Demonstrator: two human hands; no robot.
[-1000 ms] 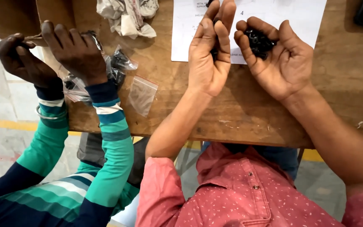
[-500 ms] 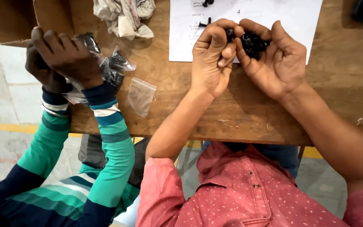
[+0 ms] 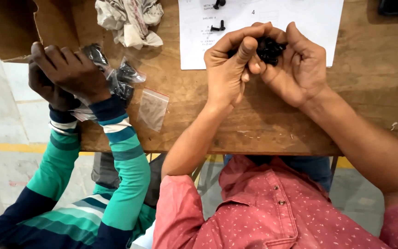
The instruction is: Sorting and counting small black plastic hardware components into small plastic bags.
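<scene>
Far left: torn brown cardboard piece (image 3: 10, 27) lying over the table corner. Just right of it, a co-worker's two hands (image 3: 65, 76) in green-and-navy striped sleeves (image 3: 120, 175), clamped over a bunch of clear plastic bags (image 3: 116, 78) with dark parts inside. Above, near the far edge, a crumpled grey rag (image 3: 130, 18). Below and right of the bags, one small empty zip bag (image 3: 153, 108), flat on the wooden table (image 3: 272, 124), just apart from the striped cuff.

Middle now: left hand (image 3: 226, 74) curled, fingers bent in, thumb and forefinger pinching toward the heap in the other palm; whether any single piece sits between those fingertips, impossible to tell. Touching it at the fingertips, right hand (image 3: 300, 69), cupped palm up, fingers half-closed around a heap of small black screws (image 3: 269, 48). Heap resting in that palm, over the lower edge of a white printed sheet (image 3: 309, 18). Two or three more loose black screws (image 3: 217, 27) out on the sheet, beyond the left hand.

Near edge: red dotted shirt (image 3: 263, 212) below the table. Far right top corner: a dark object, cut off by the frame.
</scene>
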